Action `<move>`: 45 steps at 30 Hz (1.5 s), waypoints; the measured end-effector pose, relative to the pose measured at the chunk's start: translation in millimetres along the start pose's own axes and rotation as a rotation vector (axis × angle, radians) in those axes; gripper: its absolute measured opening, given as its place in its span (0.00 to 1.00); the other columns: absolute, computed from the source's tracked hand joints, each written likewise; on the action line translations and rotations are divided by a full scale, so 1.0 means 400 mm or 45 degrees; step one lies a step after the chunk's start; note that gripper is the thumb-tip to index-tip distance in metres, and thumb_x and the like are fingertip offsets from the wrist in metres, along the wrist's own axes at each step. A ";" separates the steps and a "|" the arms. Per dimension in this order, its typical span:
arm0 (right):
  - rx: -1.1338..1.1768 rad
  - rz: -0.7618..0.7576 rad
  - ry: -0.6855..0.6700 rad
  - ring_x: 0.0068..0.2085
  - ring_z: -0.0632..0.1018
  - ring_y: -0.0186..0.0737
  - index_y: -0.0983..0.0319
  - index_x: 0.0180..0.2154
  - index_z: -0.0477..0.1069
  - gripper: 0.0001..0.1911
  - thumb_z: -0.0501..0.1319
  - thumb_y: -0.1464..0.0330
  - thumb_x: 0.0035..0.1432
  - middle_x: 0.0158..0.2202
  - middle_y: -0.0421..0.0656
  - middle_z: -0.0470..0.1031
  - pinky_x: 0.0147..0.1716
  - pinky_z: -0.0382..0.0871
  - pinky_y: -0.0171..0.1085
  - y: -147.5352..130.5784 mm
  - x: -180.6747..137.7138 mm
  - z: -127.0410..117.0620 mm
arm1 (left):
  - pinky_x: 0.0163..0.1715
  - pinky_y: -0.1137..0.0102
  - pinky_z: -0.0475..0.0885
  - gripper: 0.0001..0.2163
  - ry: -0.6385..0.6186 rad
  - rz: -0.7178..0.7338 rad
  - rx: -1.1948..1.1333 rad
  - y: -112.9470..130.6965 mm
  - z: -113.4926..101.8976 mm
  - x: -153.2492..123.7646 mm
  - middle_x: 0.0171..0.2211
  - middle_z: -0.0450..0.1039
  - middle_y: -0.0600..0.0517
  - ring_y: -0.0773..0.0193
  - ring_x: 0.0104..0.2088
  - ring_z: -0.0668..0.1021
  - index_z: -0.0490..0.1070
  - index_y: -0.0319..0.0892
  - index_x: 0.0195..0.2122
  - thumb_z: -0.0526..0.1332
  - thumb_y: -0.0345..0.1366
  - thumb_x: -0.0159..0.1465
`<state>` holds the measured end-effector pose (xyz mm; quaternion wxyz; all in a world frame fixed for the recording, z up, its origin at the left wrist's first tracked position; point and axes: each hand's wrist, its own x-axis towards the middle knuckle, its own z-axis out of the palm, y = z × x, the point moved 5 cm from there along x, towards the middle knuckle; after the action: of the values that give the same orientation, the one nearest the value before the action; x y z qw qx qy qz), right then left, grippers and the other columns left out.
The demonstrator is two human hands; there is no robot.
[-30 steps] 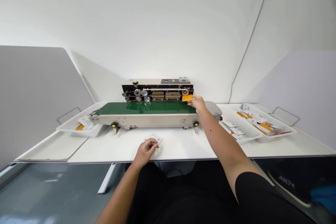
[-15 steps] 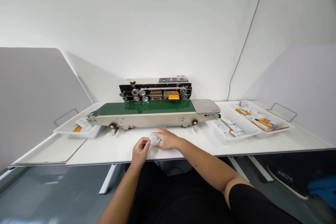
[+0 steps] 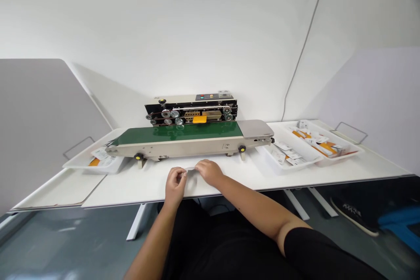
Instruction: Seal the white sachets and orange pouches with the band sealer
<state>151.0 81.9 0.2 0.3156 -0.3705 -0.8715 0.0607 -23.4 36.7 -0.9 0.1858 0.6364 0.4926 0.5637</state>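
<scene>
Both hands meet over the near edge of the white table [image 3: 295,177]. My left hand [image 3: 175,183] and my right hand [image 3: 208,171] each pinch an end of a small white packet [image 3: 190,170] held just above the tabletop. Behind them stands a band sealer machine [image 3: 192,133] with a green conveyor belt [image 3: 179,132]. An orange packet [image 3: 199,119] rides through the sealer's rollers, near the middle.
Two white trays of small packets, one tray [image 3: 285,154] near the sealer's right end and another tray [image 3: 323,144] beyond it. A white tray [image 3: 98,162] with packets sits under the belt's left end. Grey partitions flank the table.
My right hand left the orange packet at the sealer's right end and came back to join my left hand on the white packet. The orange packet has travelled left through the rollers.
</scene>
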 end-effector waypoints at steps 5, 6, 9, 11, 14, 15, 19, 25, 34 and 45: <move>0.332 0.199 0.370 0.42 0.77 0.45 0.59 0.41 0.76 0.15 0.50 0.65 0.72 0.38 0.46 0.78 0.46 0.69 0.40 0.034 -0.011 -0.054 | 0.56 0.58 0.70 0.14 0.049 0.082 0.118 0.011 -0.002 0.008 0.59 0.67 0.43 0.48 0.62 0.69 0.72 0.46 0.52 0.63 0.40 0.66; 0.406 0.228 0.386 0.40 0.77 0.44 0.59 0.41 0.75 0.16 0.50 0.63 0.72 0.37 0.45 0.78 0.44 0.69 0.39 0.040 -0.013 -0.056 | 0.56 0.57 0.69 0.16 0.018 0.077 0.123 0.008 0.003 0.010 0.60 0.67 0.43 0.48 0.62 0.69 0.71 0.46 0.55 0.63 0.40 0.66; 0.598 0.289 0.328 0.35 0.77 0.41 0.58 0.40 0.75 0.16 0.51 0.60 0.71 0.33 0.41 0.77 0.39 0.70 0.36 0.050 -0.013 -0.045 | 0.52 0.60 0.72 0.21 -0.095 -0.016 0.059 -0.010 0.020 0.013 0.55 0.72 0.44 0.52 0.54 0.76 0.68 0.45 0.60 0.63 0.42 0.66; 0.683 0.297 0.270 0.34 0.76 0.40 0.59 0.40 0.75 0.16 0.52 0.59 0.70 0.31 0.40 0.77 0.37 0.69 0.35 0.048 -0.012 -0.034 | 0.45 0.63 0.74 0.20 -0.148 -0.108 -0.006 -0.028 0.027 0.009 0.49 0.76 0.47 0.56 0.44 0.79 0.70 0.45 0.58 0.64 0.43 0.66; 0.779 0.308 0.233 0.34 0.76 0.39 0.59 0.40 0.76 0.15 0.54 0.59 0.68 0.32 0.40 0.77 0.37 0.69 0.35 0.043 -0.012 -0.022 | 0.40 0.66 0.74 0.17 -0.192 -0.189 -0.104 -0.050 0.031 0.001 0.42 0.78 0.50 0.58 0.37 0.78 0.75 0.45 0.52 0.65 0.45 0.65; 0.816 0.320 0.230 0.35 0.76 0.39 0.60 0.41 0.76 0.14 0.55 0.59 0.67 0.33 0.40 0.77 0.37 0.69 0.34 0.043 -0.012 -0.018 | 0.39 0.66 0.74 0.16 -0.191 -0.196 -0.132 -0.055 0.032 -0.001 0.41 0.78 0.50 0.58 0.37 0.78 0.76 0.45 0.51 0.65 0.46 0.65; 0.941 0.372 0.212 0.31 0.74 0.37 0.59 0.44 0.75 0.13 0.57 0.60 0.66 0.30 0.38 0.75 0.32 0.67 0.33 0.051 -0.013 -0.001 | 0.37 0.68 0.74 0.16 -0.157 -0.217 -0.214 -0.064 0.032 -0.002 0.37 0.78 0.51 0.59 0.36 0.79 0.75 0.44 0.49 0.66 0.47 0.64; 1.133 0.388 0.276 0.28 0.71 0.34 0.59 0.46 0.72 0.14 0.61 0.58 0.62 0.26 0.35 0.70 0.30 0.65 0.33 0.067 -0.008 0.011 | 0.29 0.71 0.73 0.16 -0.072 -0.270 -0.374 -0.065 0.031 0.003 0.30 0.75 0.55 0.62 0.29 0.78 0.70 0.45 0.44 0.66 0.50 0.63; 1.166 0.361 0.081 0.35 0.78 0.40 0.61 0.38 0.77 0.14 0.66 0.57 0.58 0.34 0.42 0.80 0.37 0.72 0.38 0.039 0.022 0.021 | 0.41 0.63 0.78 0.17 -0.133 -0.225 -0.491 -0.046 0.037 0.007 0.37 0.79 0.50 0.58 0.36 0.83 0.67 0.45 0.38 0.69 0.50 0.61; 0.765 0.772 1.033 0.24 0.72 0.33 0.63 0.47 0.75 0.17 0.59 0.62 0.59 0.27 0.38 0.75 0.24 0.64 0.30 0.363 0.070 -0.549 | 0.45 0.64 0.75 0.11 -0.186 -0.154 -0.391 -0.050 0.038 0.001 0.43 0.77 0.48 0.59 0.40 0.80 0.72 0.44 0.44 0.66 0.44 0.65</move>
<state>355.3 177.3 139.2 0.6836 -0.4911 -0.4807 0.2458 -18.1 50.6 -21.1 0.3496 0.6092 0.4233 0.5722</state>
